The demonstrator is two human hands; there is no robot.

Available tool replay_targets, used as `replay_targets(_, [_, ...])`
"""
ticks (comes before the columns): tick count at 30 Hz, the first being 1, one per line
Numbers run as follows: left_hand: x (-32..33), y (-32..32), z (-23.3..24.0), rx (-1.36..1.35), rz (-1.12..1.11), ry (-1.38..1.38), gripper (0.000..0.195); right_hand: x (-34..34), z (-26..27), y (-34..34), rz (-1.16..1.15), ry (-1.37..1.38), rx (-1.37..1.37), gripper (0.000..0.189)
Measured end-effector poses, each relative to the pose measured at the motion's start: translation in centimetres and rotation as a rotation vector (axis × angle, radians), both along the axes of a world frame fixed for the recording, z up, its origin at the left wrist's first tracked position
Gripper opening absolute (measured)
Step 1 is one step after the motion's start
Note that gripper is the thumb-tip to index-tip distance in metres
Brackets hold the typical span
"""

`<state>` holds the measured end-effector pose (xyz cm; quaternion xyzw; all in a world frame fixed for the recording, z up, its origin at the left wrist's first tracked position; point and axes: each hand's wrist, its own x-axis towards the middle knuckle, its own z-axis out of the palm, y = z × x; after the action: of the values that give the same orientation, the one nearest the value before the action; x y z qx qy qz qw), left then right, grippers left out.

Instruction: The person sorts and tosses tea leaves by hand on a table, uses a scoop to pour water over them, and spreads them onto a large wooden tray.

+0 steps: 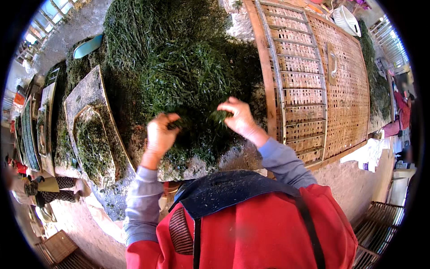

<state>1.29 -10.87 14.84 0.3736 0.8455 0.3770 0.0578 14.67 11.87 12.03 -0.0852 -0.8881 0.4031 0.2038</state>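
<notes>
A large heap of wet, stringy green weed (191, 70), seemingly algae or waterweed, covers the worktop before me. My left hand (162, 132) is at the near left side of this heap, thumb and fingers pinched around a dark tuft. Across from it, my right hand (240, 117) grips a small green bunch (221, 116) between thumb and fingers. Both hands are slightly blurred. Between them hang dark strands whose ends I cannot make out. The near stone edge of the worktop (196, 168) shows below the heap.
On the right lies a woven bamboo panel (346, 90) with a handle; a ladder-like frame (300, 70) rests on it. Left are a weed-smeared board (85, 82), a blue-green scoop-like piece (88, 46) and framed boards. A white basket (346, 20) stands far right. People work on both sides.
</notes>
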Motion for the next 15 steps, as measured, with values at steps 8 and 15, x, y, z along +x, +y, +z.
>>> replay_targets(8, [-5.7, 1.1, 5.4, 0.129, -0.147, -0.163, 0.035, -7.6, 12.2, 5.8, 0.327, -0.112, 0.396, 0.067])
replay_targets(15, [-7.8, 4.5, -0.1, -0.071, 0.089, 0.343, 0.087, -8.9, 5.3, 1.5, 0.241, -0.584, 0.488, 0.101])
